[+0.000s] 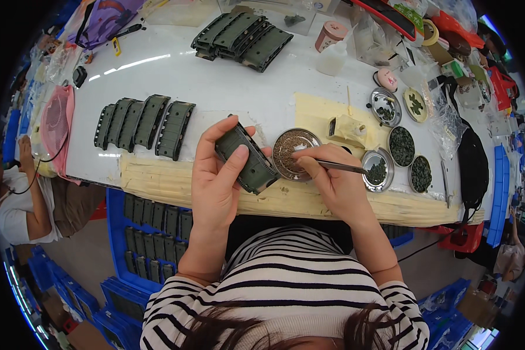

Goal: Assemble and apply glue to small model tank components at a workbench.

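My left hand point(211, 195) grips a dark green, slightly curved plastic housing point(252, 168), tilted, with the thumb across its face. In my right hand point(339, 188) is a pair of tweezers point(345, 167), pinched between thumb and fingers. That hand is over the right side of a round metal dish point(298, 129) full of tiny brass-coloured parts point(284, 149). My fingertips hide the tweezers' tips, so I cannot tell whether they hold a part. To the left of my left hand, similar green housings point(150, 121) lie in a row.
More housings point(242, 41) are stacked at the back. Beyond the tweezers sits a taped yellow block point(349, 132). Dishes of small dark green pieces point(401, 146) stand to the right. A white squeeze bottle point(332, 59) is farther back. Below the table edge, a blue tray point(118, 239) holds several housings.
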The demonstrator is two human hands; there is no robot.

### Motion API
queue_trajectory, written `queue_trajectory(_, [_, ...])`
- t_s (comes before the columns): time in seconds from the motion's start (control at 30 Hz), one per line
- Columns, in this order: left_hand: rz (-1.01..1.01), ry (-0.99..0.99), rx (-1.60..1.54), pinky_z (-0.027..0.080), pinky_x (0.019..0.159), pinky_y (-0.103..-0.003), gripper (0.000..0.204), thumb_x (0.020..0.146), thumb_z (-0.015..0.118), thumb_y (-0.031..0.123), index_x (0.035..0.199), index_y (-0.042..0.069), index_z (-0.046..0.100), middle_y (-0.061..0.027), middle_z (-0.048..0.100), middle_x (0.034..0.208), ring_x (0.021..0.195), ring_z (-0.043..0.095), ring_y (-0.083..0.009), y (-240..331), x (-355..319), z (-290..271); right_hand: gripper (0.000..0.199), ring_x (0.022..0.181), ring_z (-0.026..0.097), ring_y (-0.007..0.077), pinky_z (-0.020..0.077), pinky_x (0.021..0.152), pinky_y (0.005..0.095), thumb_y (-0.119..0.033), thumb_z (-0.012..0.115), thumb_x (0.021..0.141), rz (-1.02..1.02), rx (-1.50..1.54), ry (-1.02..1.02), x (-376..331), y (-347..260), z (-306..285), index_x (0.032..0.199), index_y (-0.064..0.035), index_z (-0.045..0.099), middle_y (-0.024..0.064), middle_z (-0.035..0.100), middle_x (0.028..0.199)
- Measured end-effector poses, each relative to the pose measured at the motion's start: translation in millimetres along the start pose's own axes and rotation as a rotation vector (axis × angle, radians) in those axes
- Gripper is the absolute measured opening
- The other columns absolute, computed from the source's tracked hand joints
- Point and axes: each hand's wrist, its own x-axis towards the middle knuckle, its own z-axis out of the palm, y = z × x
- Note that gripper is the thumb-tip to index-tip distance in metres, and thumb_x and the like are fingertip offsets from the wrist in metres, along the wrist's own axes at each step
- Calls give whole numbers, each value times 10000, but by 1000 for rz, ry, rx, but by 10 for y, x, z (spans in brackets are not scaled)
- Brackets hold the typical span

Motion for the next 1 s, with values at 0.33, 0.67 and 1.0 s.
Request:
queue_trajectory(0.33, [-101,-316,306,421,913,-261,209,1022,461,212,956,37,553,-91,613,1099,1030,532,-105,-132,-23,127,256,756,607,229,473,655,316,-177,734,758,-327,-18,-17,55,-321,-337,982,-56,704,66,653,898])
queue_trajectory(0.67, [-81,-387,287,402,700,-189,214,1025,457,204,914,41,542,25,535,832,771,464,-41,-227,2,274,296,775,638,244,515,671,309,-221,721,778,-325,-12,-27,-20,-315,-390,1006,-33,698,102,654,914])
queue_trajectory(1.0, [-331,-391,-47,447,760,-196,249,1035,420,237,938,46,547,2,563,897,842,516,-49,-186,-39,344,351,849,673,282,546,715,334,-314,654,836,-587,-155,49,-118,-177,-361,1000,-7,695,117,663,956])
